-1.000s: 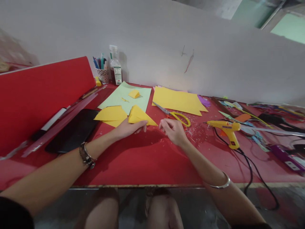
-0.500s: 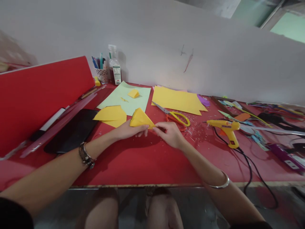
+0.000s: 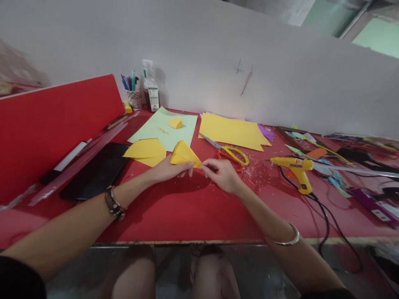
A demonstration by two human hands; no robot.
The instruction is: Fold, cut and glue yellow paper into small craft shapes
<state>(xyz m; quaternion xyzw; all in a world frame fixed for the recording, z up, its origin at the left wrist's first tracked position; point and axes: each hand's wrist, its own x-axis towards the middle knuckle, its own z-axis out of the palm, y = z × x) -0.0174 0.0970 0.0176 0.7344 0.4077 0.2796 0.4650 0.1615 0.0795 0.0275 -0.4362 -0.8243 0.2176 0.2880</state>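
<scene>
Paper (image 3: 182, 153), yellow and folded into a pointy shape, is held in the left grip (image 3: 168, 171), with the thumb on top, above the red table (image 3: 187, 216). The right grip (image 3: 222, 176) pinches its thin tip. Scissors (image 3: 222, 147) lie just past the right grip. A yellow glue gun (image 3: 294, 164) lies off to its right. Yellow pieces (image 3: 145, 148) and a green sheet (image 3: 151, 129) lie beyond the left grip.
</scene>
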